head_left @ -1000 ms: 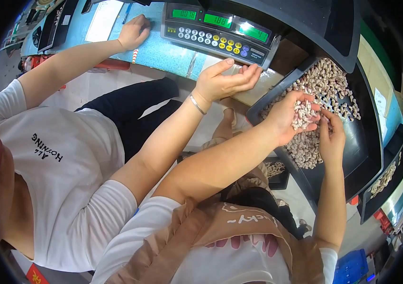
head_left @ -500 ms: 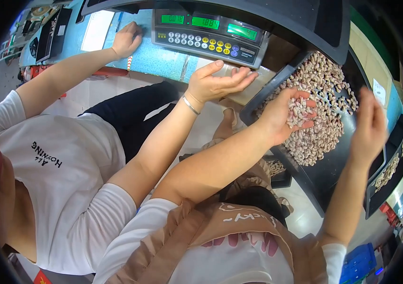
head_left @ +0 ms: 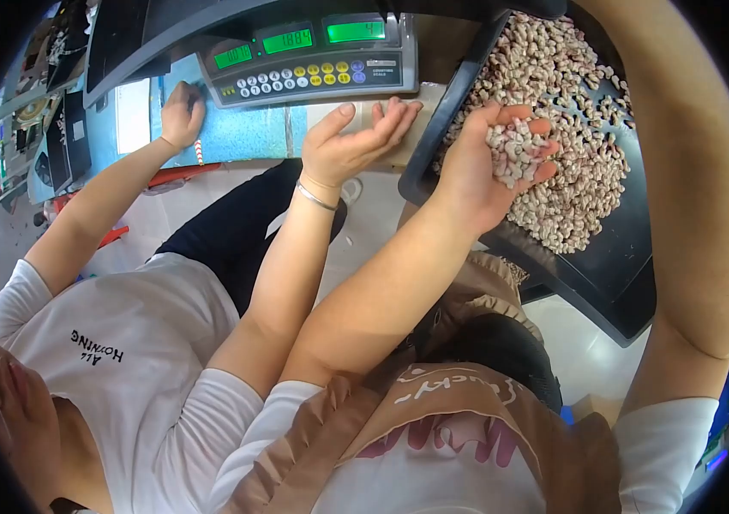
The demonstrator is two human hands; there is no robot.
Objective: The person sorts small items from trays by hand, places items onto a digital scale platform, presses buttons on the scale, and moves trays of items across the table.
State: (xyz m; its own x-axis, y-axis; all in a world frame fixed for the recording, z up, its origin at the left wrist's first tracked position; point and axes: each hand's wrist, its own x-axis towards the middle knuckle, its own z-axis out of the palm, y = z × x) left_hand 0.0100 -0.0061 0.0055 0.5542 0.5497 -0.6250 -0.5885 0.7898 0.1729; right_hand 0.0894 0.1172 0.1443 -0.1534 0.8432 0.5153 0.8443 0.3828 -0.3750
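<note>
Two hands, one in view: the left hand hung over the black tray, palm turned up; the right hand lay outside the view.
Left fingers: curled in a loose cup around a handful of pale pieces.
Right fingers: state could not be told; only the right forearm showed, reaching to the top edge of the view.
Heap: spread in the black tray, beneath and beside the left hand.
Handful progress: one portion appeared separated; by judgement, the far larger share lay loose in the heap. Whether the portion had been counted could not be told.
Scale: lit, set on the desk; the rightmost display read 4.
Tray edges: the raised left wall stood between the heap and the scale.
Open room: bare tray floor lay right of the heap and toward the near corner, with the right forearm across the view there.
Overhead limit: a black panel crossed above the scale.
Side limit: a co-worker's cupped hand hung near the tray's left wall, apart from it.
</note>
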